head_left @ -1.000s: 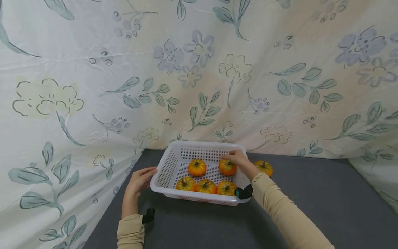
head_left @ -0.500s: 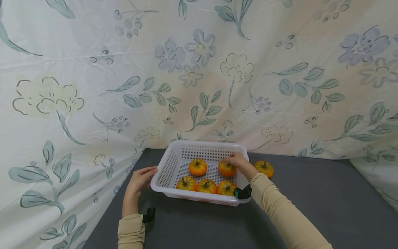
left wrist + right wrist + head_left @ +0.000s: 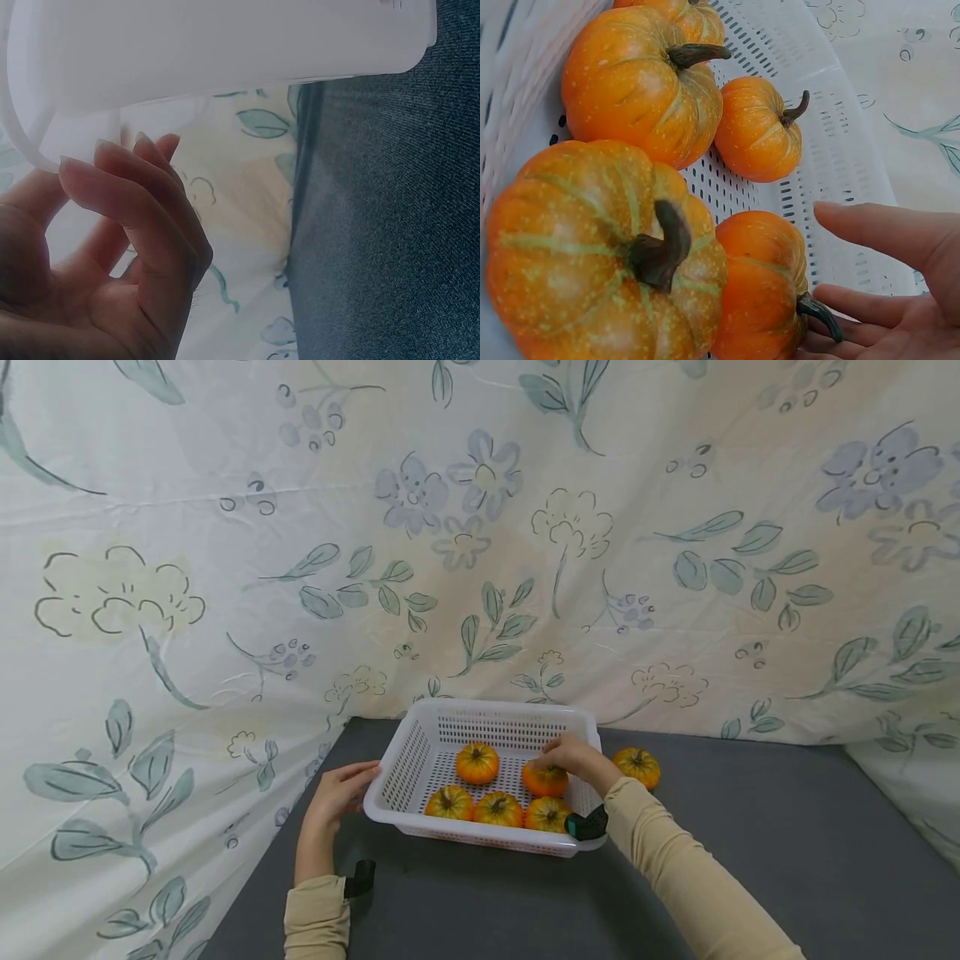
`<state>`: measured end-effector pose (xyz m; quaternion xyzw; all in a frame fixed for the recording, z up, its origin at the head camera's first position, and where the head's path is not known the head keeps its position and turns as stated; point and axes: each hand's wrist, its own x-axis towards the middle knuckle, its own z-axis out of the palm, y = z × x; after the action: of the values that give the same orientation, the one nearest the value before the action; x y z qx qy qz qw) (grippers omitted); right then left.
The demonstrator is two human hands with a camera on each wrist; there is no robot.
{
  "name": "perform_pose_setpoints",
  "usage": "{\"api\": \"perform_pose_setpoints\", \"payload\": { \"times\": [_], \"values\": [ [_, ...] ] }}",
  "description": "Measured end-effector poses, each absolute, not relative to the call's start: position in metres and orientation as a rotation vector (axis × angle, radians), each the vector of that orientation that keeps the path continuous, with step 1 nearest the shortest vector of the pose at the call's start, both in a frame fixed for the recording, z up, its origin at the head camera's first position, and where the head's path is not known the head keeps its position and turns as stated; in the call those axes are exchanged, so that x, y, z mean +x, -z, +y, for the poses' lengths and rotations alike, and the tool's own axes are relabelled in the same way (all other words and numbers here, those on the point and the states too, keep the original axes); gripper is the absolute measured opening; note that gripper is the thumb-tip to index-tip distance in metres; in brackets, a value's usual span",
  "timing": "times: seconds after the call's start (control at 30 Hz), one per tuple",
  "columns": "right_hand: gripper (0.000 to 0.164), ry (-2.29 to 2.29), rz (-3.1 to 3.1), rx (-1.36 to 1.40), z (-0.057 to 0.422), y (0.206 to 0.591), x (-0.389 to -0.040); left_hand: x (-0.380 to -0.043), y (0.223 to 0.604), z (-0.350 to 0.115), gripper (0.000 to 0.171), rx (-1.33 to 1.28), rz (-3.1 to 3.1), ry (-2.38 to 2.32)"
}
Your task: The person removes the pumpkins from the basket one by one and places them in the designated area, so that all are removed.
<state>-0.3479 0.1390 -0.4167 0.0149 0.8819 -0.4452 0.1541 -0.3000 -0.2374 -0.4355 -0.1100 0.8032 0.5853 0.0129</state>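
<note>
A white perforated plastic basket holds several small orange pumpkins. The person's left hand is at its left rim, fingers bent; in the left wrist view the thumb and fingertips of that left hand meet the rim. Inside, at the right, the right hand reaches over a pumpkin. Seen from the right wrist, the right hand has its thumb stretched out, apart from this pumpkin, while the fingers extend beside its stem; their tips are hidden behind it.
Another pumpkin sits at the basket's back left, and a front row includes a pumpkin. Outside, right of the basket, one pumpkin lies on the dark table. A floral cloth hangs behind.
The pumpkin under the right hand has shifted slightly toward the front row, and the hand has come a little lower over it. The left hand stays at the rim.
</note>
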Motion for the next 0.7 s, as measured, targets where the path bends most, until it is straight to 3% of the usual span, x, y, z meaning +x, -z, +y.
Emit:
{"api": "perform_pose_setpoints", "payload": {
  "times": [0.17,0.5,0.7],
  "values": [
    [0.051,1.246,2.539,0.032,0.1386,0.4171,-0.3477,-0.2996,0.4351,-0.2374,0.052,-0.344,2.505,-1.821],
    [0.047,1.254,2.489,0.103,0.1363,0.4169,-0.3449,-0.2983,0.4339,-0.2373,0.053,-0.341,2.505,-1.807],
    [0.031,1.256,2.505,0.144,0.1349,0.4173,-0.3456,-0.2981,0.4339,-0.2376,0.052,-0.337,2.511,-1.811]
  ]
}}
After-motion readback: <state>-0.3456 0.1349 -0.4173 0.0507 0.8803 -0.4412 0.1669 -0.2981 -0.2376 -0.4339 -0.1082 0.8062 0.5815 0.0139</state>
